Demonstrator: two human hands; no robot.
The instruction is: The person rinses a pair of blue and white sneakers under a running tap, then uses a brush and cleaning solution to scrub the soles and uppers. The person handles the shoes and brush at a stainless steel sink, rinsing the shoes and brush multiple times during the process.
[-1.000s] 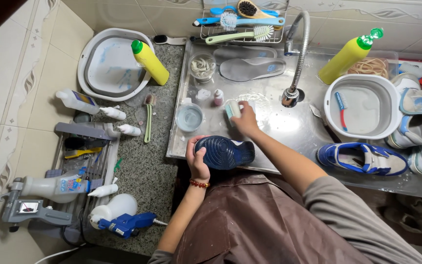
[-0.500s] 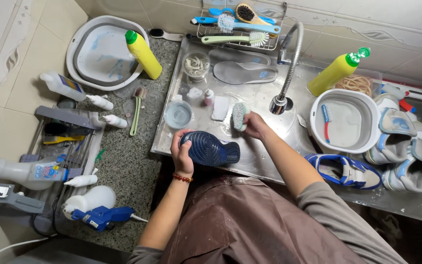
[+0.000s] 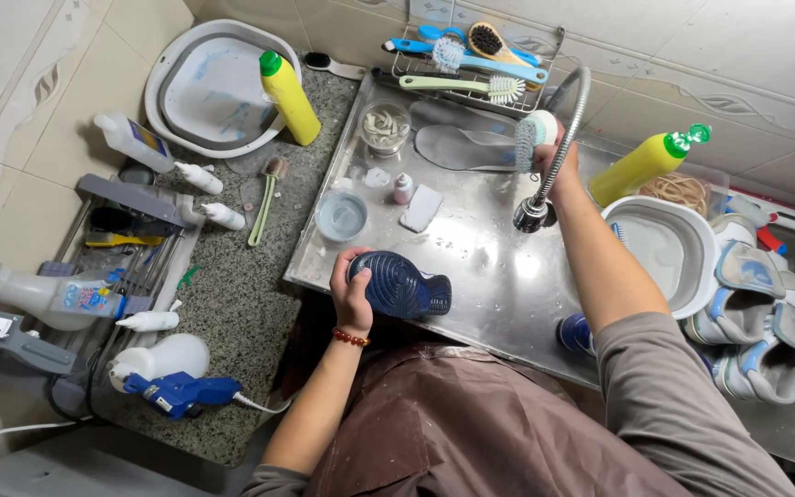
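- Dark blue rubber: in the head view, the shoe (image 3: 400, 284) lies sole-up at the near edge of the steel tabletop (image 3: 489, 258), its long axis running left to right, toe end in the left hand (image 3: 351, 293), which is closed around it.
- The right hand (image 3: 552, 147) is raised well away, up and to the right of the shoe, close to the hose of the faucet (image 3: 558, 147), fingers wrapped on a small scrub brush (image 3: 530, 136) with bristles facing left.
- The left hand is therefore much the nearer to the shoe.
- A soap bar (image 3: 421, 207) and a small bowl (image 3: 341, 215) lie between the two hands; a white basin (image 3: 669, 253) sits right.
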